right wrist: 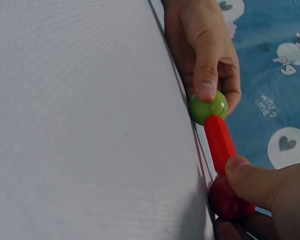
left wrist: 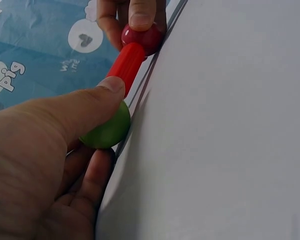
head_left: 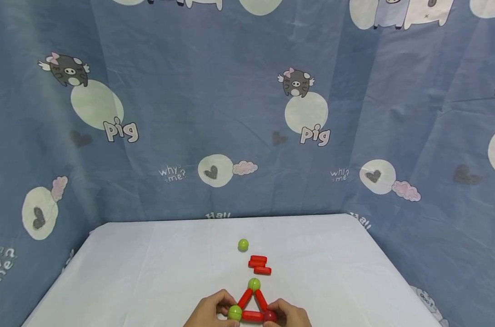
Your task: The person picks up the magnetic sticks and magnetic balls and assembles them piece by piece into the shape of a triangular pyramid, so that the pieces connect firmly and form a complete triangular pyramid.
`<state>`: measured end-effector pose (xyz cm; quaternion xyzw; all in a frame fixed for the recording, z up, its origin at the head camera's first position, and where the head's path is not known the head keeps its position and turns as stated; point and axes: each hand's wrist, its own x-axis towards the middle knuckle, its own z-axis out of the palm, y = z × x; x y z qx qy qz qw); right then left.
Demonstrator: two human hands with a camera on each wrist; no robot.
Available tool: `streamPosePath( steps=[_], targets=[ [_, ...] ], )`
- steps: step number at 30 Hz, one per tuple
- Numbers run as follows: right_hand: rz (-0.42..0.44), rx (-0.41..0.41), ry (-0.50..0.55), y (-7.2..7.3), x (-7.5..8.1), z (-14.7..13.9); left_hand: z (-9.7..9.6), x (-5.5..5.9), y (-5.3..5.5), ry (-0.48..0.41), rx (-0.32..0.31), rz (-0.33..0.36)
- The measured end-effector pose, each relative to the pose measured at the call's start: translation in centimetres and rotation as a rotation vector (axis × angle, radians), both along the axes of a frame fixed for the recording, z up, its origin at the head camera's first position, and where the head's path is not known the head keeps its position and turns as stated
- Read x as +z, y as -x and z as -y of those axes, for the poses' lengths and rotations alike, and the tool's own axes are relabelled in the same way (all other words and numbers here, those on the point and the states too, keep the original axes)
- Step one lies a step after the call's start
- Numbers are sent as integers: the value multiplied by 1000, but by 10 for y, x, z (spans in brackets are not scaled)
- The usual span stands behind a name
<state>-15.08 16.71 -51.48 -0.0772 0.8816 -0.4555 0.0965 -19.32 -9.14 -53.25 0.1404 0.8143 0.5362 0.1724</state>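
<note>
A triangle of red rods and balls lies at the near part of the white table. Its left corner is a green ball [head_left: 235, 313], pinched between the thumb and fingers of my left hand [head_left: 212, 310]. At the right corner, my right hand [head_left: 289, 313] pinches a dark red ball [right wrist: 225, 199]. A red rod [head_left: 252, 316] joins these two balls along the near side. The left rod [head_left: 245, 298] and right rod [head_left: 261, 300] slant up to another green ball [head_left: 254, 284] at the far corner. Neither wrist view shows that far corner.
Beyond the triangle, three loose red rods [head_left: 258, 264] lie close together on the white table [head_left: 182, 259]. Farther back sits a single green ball [head_left: 243, 245]. A blue curtain [head_left: 231, 113] with pig prints hangs behind the table and along its sides.
</note>
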Motion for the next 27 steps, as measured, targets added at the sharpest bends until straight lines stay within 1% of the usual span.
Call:
streamPosePath(
  steps=[6,12,17,23,27],
  targets=[
    [-10,13,5,3,2,2,3,0,-6,-16,12,-13],
    [25,14,16,4,3,4,5,-2,-10,-48,17,-35],
    [65,-13,24,8,3,7,5,2,-10,-18,39,-23],
    [73,-19,27,10,5,8,2,5,-10,45,73,3],
    [86,-6,35,12,5,4,3,2,-10,19,71,-5]
  ],
)
